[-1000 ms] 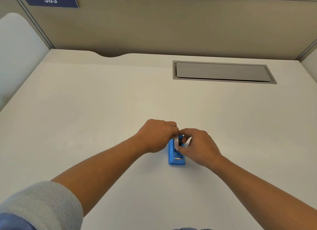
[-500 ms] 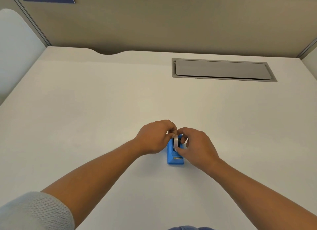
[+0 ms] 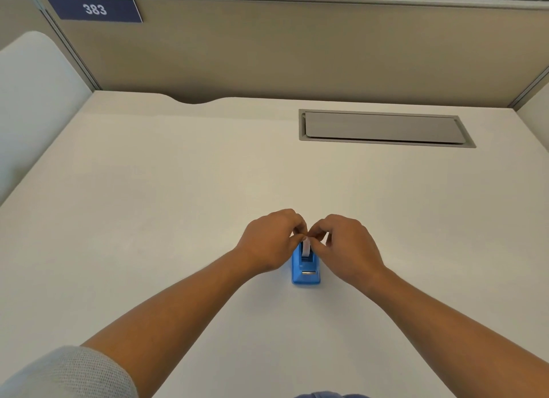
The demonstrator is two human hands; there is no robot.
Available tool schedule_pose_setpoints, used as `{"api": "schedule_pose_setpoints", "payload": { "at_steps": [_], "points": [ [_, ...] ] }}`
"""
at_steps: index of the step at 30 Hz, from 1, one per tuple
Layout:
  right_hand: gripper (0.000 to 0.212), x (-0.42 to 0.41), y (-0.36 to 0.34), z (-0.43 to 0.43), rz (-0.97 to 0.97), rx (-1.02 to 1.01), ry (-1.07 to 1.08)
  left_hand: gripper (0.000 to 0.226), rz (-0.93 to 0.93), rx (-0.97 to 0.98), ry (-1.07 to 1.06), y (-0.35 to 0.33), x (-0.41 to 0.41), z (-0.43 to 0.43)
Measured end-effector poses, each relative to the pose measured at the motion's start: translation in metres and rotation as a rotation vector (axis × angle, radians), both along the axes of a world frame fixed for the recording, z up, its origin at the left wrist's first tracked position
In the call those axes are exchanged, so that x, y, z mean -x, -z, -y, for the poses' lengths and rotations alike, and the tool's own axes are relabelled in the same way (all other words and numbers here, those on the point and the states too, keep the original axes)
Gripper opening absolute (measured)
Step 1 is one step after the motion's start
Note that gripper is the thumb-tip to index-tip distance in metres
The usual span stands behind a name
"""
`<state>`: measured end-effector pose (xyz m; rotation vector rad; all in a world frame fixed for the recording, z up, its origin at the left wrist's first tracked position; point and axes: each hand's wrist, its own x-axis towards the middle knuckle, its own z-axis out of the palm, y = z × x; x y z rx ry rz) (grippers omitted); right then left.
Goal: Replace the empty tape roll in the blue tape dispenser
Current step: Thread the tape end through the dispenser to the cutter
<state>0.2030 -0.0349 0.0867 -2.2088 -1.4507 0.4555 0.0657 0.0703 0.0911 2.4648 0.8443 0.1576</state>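
Nearest the camera, two bare forearms reach forward over the pale desk [image 3: 148, 219], a grey knit sleeve [image 3: 65, 374] bunched at the left elbow. They meet low in the middle of the desk at the blue tape dispenser [image 3: 306, 271], which sits flat on the desk surface with its metal cutter end turned toward the person. A white strip of tape [image 3: 306, 248] rises from the dispenser's slot up into the fingertips. The left hand [image 3: 271, 240] is curled nearly shut, its thumb and forefinger pinched together at the top of the strip; the right hand [image 3: 346, 246] is curled likewise, its fingertips meeting the left's at the same spot, so both seem to hold the tape's free end, though which finger carries the grip cannot be told. The roll itself is hidden behind the hands, so whether it is fully seated on its hub cannot be told either. By the look of it, the step in hand is threading the loose end of a roll already in the body, late in the task. The next move likely calls for drawing the strip toward the person, pressing it down onto the cutter and keeping it straight so it does not twist or stick to itself. Farther back lie a grey cable hatch [image 3: 383, 127] set in the desk and a partition wall bearing a sign numbered 383 [image 3: 94, 9].
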Motion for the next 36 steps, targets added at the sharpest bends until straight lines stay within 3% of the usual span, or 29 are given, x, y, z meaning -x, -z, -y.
{"api": "schedule_pose_setpoints", "payload": {
  "at_steps": [4, 7, 10, 12, 22, 36],
  "points": [
    [0.003, 0.001, -0.001, 0.003, 0.012, 0.008, -0.008, 0.016, 0.054, 0.019, -0.045, 0.003, 0.010, 0.003],
    [0.003, 0.004, 0.000, 0.008, 0.007, 0.014, -0.014, 0.055, 0.072, 0.063, -0.045, 0.012, 0.022, 0.007],
    [0.004, 0.008, 0.001, 0.013, 0.010, 0.028, -0.028, 0.104, -0.033, 0.061, 0.005, 0.023, 0.026, 0.017],
    [0.005, 0.011, 0.002, 0.016, 0.015, 0.033, -0.041, 0.116, -0.064, 0.024, 0.013, 0.032, 0.023, 0.023],
    [0.005, 0.017, 0.011, 0.036, 0.060, 0.044, -0.080, 0.095, -0.049, -0.057, -0.040, 0.039, 0.022, 0.039],
    [0.013, 0.021, 0.009, 0.046, 0.190, 0.010, -0.153, 0.091, -0.098, -0.096, -0.071, 0.033, 0.014, 0.043]
  ]
}}
